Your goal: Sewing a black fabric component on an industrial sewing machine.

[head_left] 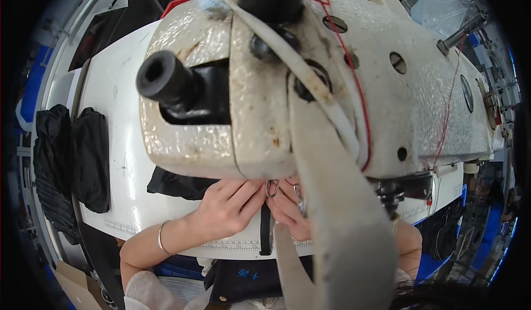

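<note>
The white head of an industrial sewing machine (pixel 260 144), with red thread and a curved pale lever (pixel 343 216), looms over both hands. My left hand (pixel 235 205) is curled below it, fingertips bunched beside a small metal loop (pixel 271 189). My right hand (pixel 290 216) is also bent at the loop's other side, partly hidden by the lever. A narrow black zipper strip (pixel 265 232) runs down between my hands to the ruler-marked front edge. Black fabric (pixel 177 185) lies just left of my left hand, partly under the head. What my fingertips grip is hidden.
Two piles of black cloth (pixel 90 160) lie along the left of the white table (pixel 124 88). A cardboard box (pixel 74 285) sits low at left. Clear plastic (pixel 431 5) is at upper right, with dark garments (pixel 442 232) beside the table below it.
</note>
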The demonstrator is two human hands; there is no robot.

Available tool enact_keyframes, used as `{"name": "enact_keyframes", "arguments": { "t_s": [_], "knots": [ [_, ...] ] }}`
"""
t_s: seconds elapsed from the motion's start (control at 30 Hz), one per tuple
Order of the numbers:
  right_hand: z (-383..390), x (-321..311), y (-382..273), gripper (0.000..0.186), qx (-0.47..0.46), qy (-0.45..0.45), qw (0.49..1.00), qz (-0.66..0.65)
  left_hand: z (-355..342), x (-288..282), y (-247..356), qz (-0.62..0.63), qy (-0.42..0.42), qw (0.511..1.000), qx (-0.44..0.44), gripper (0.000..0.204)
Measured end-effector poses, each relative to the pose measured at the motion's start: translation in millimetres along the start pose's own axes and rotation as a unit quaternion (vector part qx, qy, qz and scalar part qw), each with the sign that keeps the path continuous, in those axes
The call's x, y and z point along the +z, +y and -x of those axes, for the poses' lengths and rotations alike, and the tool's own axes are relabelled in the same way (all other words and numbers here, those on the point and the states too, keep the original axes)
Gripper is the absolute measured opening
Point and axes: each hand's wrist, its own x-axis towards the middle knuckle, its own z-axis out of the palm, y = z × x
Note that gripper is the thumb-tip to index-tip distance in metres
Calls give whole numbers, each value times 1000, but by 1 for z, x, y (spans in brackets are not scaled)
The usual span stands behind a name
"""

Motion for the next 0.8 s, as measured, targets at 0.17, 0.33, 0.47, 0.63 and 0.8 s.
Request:
{"name": "enact_keyframes", "arguments": {
  "t_s": [0.17, 0.33, 0.47, 0.63, 0.8],
  "knots": [
    [-13, -14, 5, 25, 17, -30, 999, 2, 12, 17, -5, 67, 10, 995, -71, 34],
    [-4, 12, 18, 35, 30, -42, 998, 30, -13, 9, -27, 141, 35, 982, -124, 29],
    [-15, 10, 28, 40, 27, 14, 1000, -1, -9, 6, -32, 159, 41, 969, -185, 24],
    [-3, -15, 1, 36, -87, -6, 996, -10, -44, -63, 4, -33, -92, 994, -43, 9],
    [12, -35, -42, 29, -76, -8, 997, -21, 7, -69, 82, -182, -174, 952, 174, 14]
  ]
}}
